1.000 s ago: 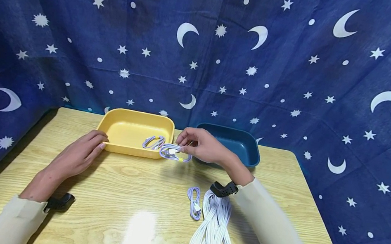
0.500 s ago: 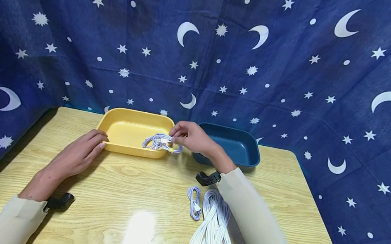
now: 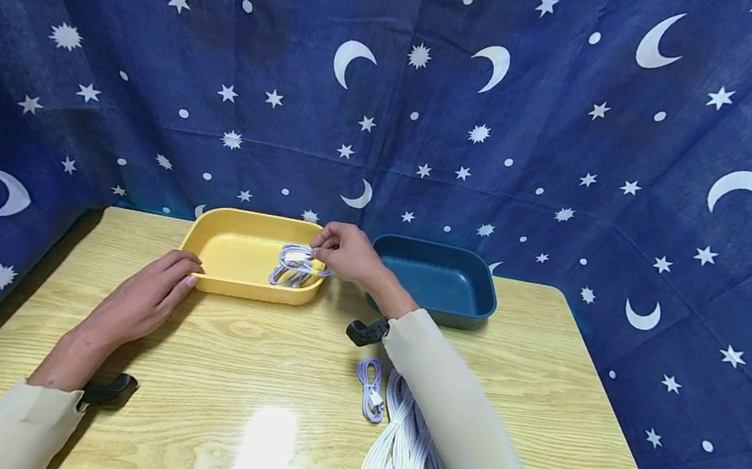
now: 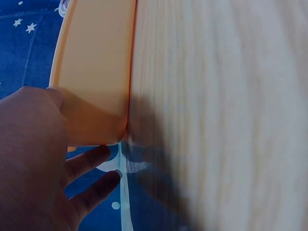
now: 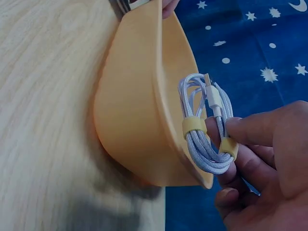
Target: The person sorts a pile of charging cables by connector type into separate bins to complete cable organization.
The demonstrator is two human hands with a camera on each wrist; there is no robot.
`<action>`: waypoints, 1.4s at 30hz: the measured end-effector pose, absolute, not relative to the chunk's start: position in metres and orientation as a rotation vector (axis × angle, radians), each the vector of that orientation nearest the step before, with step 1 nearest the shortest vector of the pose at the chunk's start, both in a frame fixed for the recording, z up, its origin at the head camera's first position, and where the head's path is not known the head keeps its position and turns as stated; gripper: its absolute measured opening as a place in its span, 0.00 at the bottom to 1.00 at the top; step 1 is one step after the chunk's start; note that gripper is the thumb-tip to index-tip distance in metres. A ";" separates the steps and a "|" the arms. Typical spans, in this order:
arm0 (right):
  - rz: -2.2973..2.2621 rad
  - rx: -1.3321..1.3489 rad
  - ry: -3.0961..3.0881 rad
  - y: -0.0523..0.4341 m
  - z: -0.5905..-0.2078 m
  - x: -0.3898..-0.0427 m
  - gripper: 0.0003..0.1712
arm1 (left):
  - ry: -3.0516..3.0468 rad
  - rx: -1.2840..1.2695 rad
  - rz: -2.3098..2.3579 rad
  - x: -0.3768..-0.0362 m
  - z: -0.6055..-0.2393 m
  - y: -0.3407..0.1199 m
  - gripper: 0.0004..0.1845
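My right hand (image 3: pixel 338 249) pinches a short coiled lilac cable (image 5: pixel 204 122) bound with yellow ties and holds it over the right end of the yellow tray (image 3: pixel 229 250). Another coiled lilac cable (image 3: pixel 285 275) lies inside that tray below it. My left hand (image 3: pixel 147 297) rests flat on the table, fingertips against the tray's near left corner (image 4: pixel 91 115). A third small lilac cable (image 3: pixel 370 388) and a big bundle of white cable (image 3: pixel 405 459) lie on the table by my right forearm.
A dark blue tray (image 3: pixel 438 279) stands to the right of the yellow one, at the table's far edge. The wooden table (image 3: pixel 240 376) is ringed by a blue star-and-moon cloth (image 3: pixel 507 125) at the back and sides.
My right hand has carried the bound lilac cable leftward and further back, from in front of the trays to above the yellow tray's right end. The left hand has stayed put.
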State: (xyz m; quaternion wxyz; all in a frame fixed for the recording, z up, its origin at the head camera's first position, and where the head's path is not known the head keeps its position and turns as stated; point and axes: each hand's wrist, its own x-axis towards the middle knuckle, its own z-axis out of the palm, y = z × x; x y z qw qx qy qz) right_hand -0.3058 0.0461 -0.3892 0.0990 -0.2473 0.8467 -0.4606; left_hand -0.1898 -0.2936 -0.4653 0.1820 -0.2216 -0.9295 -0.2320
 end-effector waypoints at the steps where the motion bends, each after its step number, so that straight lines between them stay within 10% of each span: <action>1: -1.357 -0.723 2.515 0.044 -0.391 -0.306 0.03 | -2.624 -0.626 -0.656 -0.190 -0.465 -0.293 0.06; 42: -1.162 -0.980 2.650 0.057 -0.394 -0.276 0.14 | -2.653 -0.602 -0.684 -0.188 -0.464 -0.293 0.07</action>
